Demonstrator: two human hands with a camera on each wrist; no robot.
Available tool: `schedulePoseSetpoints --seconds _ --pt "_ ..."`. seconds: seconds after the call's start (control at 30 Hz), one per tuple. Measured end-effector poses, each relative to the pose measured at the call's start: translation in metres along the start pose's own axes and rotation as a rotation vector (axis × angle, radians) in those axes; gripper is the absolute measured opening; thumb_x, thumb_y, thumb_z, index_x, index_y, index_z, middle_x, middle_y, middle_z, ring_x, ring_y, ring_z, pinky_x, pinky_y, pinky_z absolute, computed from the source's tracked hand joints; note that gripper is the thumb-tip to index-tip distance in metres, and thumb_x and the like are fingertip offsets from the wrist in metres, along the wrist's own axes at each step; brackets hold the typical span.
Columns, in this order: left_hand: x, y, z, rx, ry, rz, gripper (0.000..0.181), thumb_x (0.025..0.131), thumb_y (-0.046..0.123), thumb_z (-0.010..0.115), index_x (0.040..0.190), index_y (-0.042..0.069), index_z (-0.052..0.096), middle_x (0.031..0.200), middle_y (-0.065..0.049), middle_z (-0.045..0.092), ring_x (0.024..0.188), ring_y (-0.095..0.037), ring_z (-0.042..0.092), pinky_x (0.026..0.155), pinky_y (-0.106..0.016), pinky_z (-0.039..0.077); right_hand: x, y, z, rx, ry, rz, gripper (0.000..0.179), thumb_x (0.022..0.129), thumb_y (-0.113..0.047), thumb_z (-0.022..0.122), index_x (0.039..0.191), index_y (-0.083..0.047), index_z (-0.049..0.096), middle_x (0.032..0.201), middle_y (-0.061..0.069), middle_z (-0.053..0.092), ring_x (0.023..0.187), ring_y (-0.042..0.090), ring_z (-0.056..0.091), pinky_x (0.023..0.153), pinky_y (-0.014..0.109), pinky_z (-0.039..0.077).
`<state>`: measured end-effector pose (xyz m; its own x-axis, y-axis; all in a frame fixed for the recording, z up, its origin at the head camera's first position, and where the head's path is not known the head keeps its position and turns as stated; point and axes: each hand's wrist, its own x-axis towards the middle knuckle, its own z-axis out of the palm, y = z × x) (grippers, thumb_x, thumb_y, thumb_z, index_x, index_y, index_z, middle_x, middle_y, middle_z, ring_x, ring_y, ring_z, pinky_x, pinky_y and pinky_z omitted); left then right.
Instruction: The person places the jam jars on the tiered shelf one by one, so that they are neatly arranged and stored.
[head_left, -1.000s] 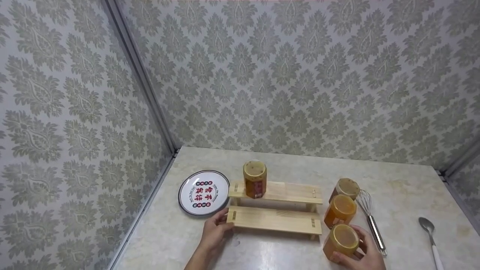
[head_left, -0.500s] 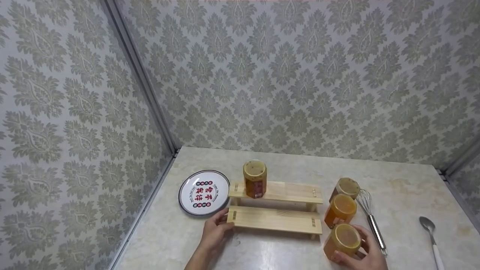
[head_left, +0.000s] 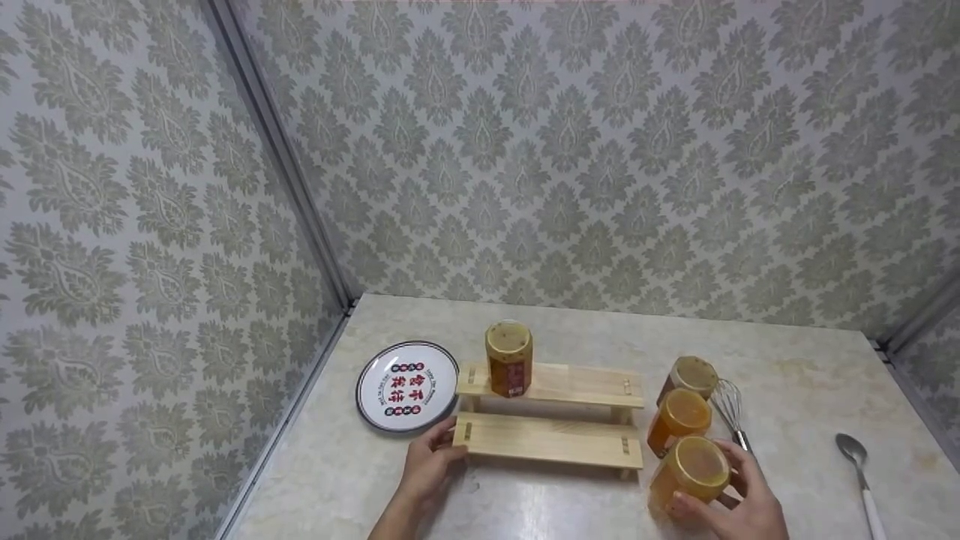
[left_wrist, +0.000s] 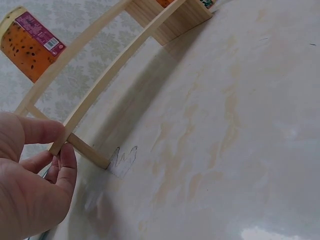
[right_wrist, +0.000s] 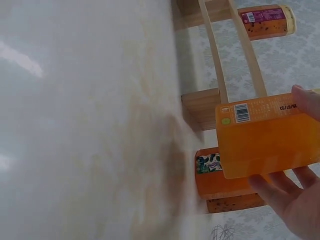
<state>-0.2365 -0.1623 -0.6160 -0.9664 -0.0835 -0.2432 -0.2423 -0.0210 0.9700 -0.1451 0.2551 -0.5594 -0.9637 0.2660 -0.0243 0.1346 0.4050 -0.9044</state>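
My left hand [head_left: 429, 466] pinches the left end of the lower board of a two-tier wooden rack [head_left: 546, 441]; in the left wrist view, thumb and fingers [left_wrist: 68, 165] close on that board. On the rack's upper tier, toward the left, stands a labelled amber jar [head_left: 510, 367]. Right of the rack, my right hand [head_left: 746, 499] grips a light-orange jar [right_wrist: 265, 140] around its sides. The right wrist view shows this jar raised off the table, its barcode label facing the camera. Behind it stand an orange jar [head_left: 679, 427] and a darker, seeded jar [head_left: 688, 377].
Left of the rack lies a white plate [head_left: 409, 386] with red and black lettering. A whisk [head_left: 731, 409] lies beside the jars, partly hidden by my right hand. Farther right is a white-handled spoon [head_left: 860, 469]. Patterned walls [head_left: 562, 187] bound the table at the back and left.
My right hand has lifted the light-orange jar and shifted slightly right with it. The left hand and the rack stay where they were.
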Motion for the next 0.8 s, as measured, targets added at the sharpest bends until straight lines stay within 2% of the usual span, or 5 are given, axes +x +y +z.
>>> schedulePoseSetpoints --seconds 0.4,0.53,0.63,0.7,0.8 --pt "0.001 0.001 0.002 0.035 0.023 -0.007 0.070 0.081 -0.007 0.070 0.148 -0.009 0.048 0.133 -0.022 0.060 0.117 -0.030 0.061 0.096 -0.038 0.057 0.000 -0.026 -0.010 -0.021 0.023 -0.121 0.100 0.075 -0.030 0.095 0.154 -0.009 0.037 0.133 0.018 0.055 0.121 0.042 0.060 0.084 0.039 0.063" --pt "0.001 0.001 0.002 0.034 0.023 -0.006 0.070 0.081 -0.008 0.070 0.147 -0.010 0.049 0.133 -0.023 0.061 0.117 -0.031 0.060 0.096 -0.038 0.057 0.001 -0.034 -0.013 -0.015 0.015 -0.167 0.098 0.076 -0.028 0.093 0.154 -0.010 0.037 0.135 0.017 0.056 0.113 0.015 0.064 0.084 0.036 0.063" --pt "0.003 0.001 0.002 0.039 0.025 -0.028 0.070 0.081 -0.007 0.071 0.148 -0.008 0.049 0.135 -0.022 0.060 0.118 -0.031 0.060 0.097 -0.038 0.057 0.003 -0.041 -0.014 -0.006 0.003 -0.195 0.096 0.078 -0.026 0.092 0.154 -0.011 0.037 0.137 0.017 0.056 0.108 -0.004 0.059 0.086 0.033 0.062" --pt "0.003 0.001 0.003 0.040 0.030 -0.043 0.070 0.081 -0.007 0.070 0.148 -0.007 0.049 0.135 -0.022 0.059 0.118 -0.031 0.060 0.097 -0.038 0.057 0.005 -0.046 -0.014 -0.009 0.000 -0.216 0.095 0.079 -0.025 0.092 0.155 -0.010 0.036 0.138 0.017 0.056 0.111 0.001 0.061 0.086 0.033 0.062" --pt "0.004 0.001 0.003 0.033 0.034 -0.050 0.070 0.082 -0.008 0.070 0.149 -0.007 0.049 0.135 -0.022 0.059 0.118 -0.031 0.060 0.096 -0.038 0.057 0.008 -0.053 -0.013 -0.027 0.006 -0.250 0.094 0.080 -0.027 0.091 0.155 -0.009 0.036 0.139 0.018 0.056 0.120 0.023 0.063 0.087 0.035 0.062"
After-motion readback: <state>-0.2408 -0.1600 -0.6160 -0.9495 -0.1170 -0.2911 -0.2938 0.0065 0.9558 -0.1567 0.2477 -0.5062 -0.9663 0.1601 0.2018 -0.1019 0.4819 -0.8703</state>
